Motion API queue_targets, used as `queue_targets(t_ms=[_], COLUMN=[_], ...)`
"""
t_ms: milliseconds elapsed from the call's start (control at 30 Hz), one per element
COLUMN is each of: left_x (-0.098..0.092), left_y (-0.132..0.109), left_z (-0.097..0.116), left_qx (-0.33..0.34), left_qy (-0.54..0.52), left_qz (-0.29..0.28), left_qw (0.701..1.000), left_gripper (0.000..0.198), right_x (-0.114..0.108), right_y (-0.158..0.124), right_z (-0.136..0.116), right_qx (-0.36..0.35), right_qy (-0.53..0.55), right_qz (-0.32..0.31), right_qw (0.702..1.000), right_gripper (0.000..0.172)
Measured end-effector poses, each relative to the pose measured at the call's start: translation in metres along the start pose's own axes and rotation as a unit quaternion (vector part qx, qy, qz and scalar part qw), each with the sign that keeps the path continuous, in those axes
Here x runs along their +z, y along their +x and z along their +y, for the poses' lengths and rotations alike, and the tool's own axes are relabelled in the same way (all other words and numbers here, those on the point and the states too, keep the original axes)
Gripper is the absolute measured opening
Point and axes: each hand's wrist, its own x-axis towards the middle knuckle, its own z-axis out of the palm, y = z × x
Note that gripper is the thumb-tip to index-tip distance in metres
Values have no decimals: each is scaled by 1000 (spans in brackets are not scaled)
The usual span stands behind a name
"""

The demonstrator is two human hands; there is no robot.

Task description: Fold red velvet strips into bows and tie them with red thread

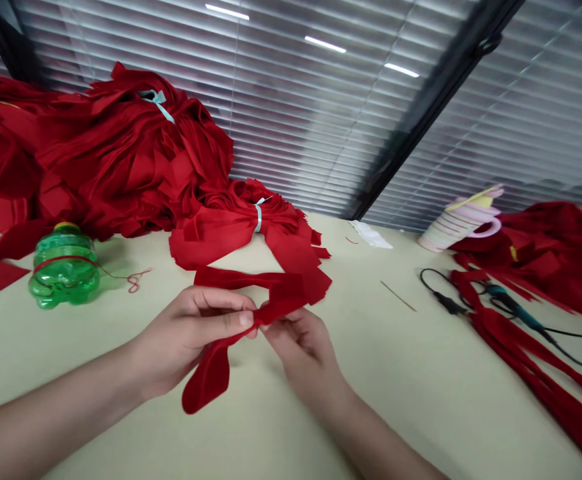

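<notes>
A red velvet ribbon (209, 381) hangs between my hands over the table, gathered into a narrow pinch with a loop drooping toward me and more ribbon spreading behind. My left hand (191, 333) is closed, thumb and index finger pinching the gathered middle. Just right of that spot, my right hand (305, 347) grips the same ribbon, its fingertips partly hidden under the cloth. Beyond the hands lies a bundle of red ribbon strips (215, 230) bound with a pale blue tie (258, 217).
A large heap of red strips (121, 153) fills the back left. A green bottle piece (65, 270) wound with red thread stands at left. To the right are a striped cup (453, 225), a teal-handled corded tool (518, 310) and more red ribbons (555, 253). Blinds (291, 100) border the table's back.
</notes>
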Motion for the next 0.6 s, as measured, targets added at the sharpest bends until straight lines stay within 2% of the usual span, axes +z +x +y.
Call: queue_targets(t_ms=[67, 133, 200, 267, 367, 467, 533, 600], left_x=[-3, -6, -8, -9, -9, -8, -5, -1], left_y=[-2, -5, -9, -12, -14, -13, -11, -9], left_z=[9, 19, 27, 31, 25, 11, 0, -8], left_qx=[3, 20, 41, 57, 94, 144, 172, 186], left_qy=[33, 94, 160, 225, 345, 469, 540, 582], left_qz=[-74, -153, -224, -266, -249, -194, -148, -98], left_qw=[997, 984, 961, 936, 900, 850, 811, 785], left_gripper=[11, 8, 12, 16, 20, 24, 24, 24], right_x=[-7, -14, -21, -26, -29, -25, -20, -15], right_y=[1, 2, 4, 6, 9, 9, 6, 1], right_z=[-1, -1, -1, -3, -5, -6, -4, 0], right_qx=[27, 70, 93, 79, 24, -55, -109, -159], right_qy=[57, 84, 80, 48, -40, -188, -323, -445], right_qz=[-60, -146, -243, -306, -328, -300, -248, -188], right_qw=[996, 983, 962, 948, 944, 934, 907, 861], right_gripper=[11, 14, 17, 16, 12, 11, 15, 18])
